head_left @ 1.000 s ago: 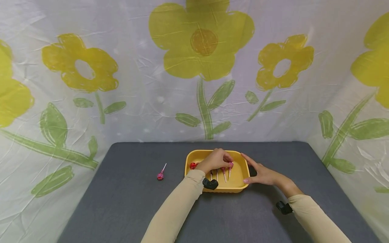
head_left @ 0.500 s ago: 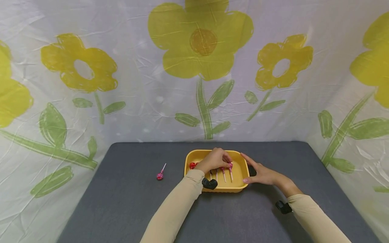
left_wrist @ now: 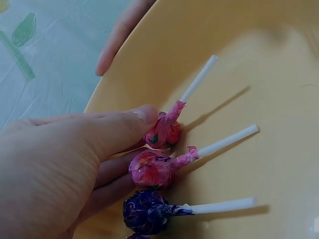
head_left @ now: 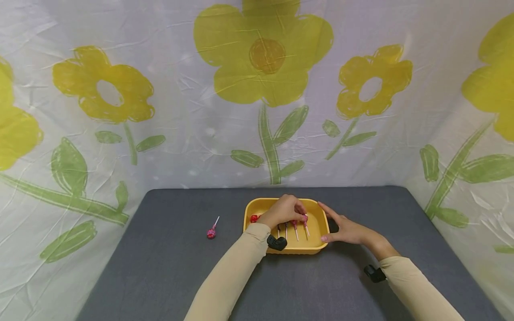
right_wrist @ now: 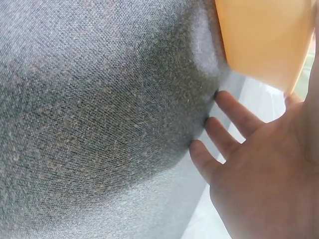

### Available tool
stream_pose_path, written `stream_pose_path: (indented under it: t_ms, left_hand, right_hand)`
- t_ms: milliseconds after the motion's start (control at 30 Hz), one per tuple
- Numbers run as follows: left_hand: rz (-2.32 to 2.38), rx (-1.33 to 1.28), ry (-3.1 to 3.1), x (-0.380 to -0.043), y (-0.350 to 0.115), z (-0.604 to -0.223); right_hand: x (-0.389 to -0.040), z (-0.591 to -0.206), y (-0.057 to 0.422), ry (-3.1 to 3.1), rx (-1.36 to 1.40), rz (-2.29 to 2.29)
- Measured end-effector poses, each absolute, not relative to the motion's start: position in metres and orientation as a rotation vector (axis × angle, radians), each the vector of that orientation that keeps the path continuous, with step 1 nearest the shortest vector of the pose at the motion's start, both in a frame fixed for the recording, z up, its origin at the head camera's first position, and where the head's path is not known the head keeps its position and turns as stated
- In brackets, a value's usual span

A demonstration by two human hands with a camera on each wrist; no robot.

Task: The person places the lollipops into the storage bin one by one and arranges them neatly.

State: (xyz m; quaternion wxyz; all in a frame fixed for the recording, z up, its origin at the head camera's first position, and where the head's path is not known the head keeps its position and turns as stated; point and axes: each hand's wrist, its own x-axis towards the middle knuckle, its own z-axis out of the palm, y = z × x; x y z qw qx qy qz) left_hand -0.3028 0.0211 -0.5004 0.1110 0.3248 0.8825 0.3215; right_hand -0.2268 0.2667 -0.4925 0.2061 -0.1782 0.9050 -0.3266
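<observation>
My left hand [head_left: 285, 210] reaches into a yellow tray [head_left: 317, 250] and pinches a pink-wrapped lollipop [left_wrist: 162, 132] by its head, between thumb and fingers. The white stick of that lollipop points away from the palm. Beside it in the left wrist view lie a second pink lollipop [left_wrist: 152, 169] and a dark purple one [left_wrist: 145, 212]. Red lollipops [head_left: 254, 218] show at the tray's left, partly hidden by my left wrist. My right hand [head_left: 348, 229] rests against the tray's right side with fingers spread; in the right wrist view several fingers stretch out below the tray's wall.
A single pink lollipop [head_left: 211, 232] lies on the grey table [head_left: 172, 267], left of the tray. Behind the table's far edge hangs a white cloth [head_left: 180, 147] printed with yellow flowers.
The pinched lollipop's stick has swung, its lower end shifting to the right inside the tray. My left hand has barely moved, and my right hand stays on the tray's side.
</observation>
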Motion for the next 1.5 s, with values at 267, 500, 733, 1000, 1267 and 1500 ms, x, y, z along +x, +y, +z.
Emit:
stream_pose_path:
  t_ms: [267,500,733,1000,1267,1500]
  left_hand:
    - [0.862,0.965,2.594,-0.303,0.026,-0.499]
    - [0.875,0.962,2.571,-0.302,0.025,-0.497]
    - [0.878,0.954,2.568,-0.303,0.023,-0.496]
    - [0.865,0.949,2.561,-0.303,0.023,-0.495]
    - [0.873,0.935,2.575,-0.303,0.023,-0.494]
    - [0.983,0.95,2.553,-0.304,0.018,-0.487]
  right_hand:
    - [-0.226,-0.491,0.266,2.518,-0.512,-0.925]
    - [-0.226,-0.491,0.265,2.529,-0.52,-0.9]
    - [-0.227,-0.492,0.265,2.516,-0.509,-0.924]
    - [-0.228,-0.493,0.266,2.518,-0.527,-0.925]
    - [-0.227,-0.493,0.267,2.519,-0.551,-0.921]
    - [-0.227,-0.493,0.268,2.524,-0.55,-0.928]
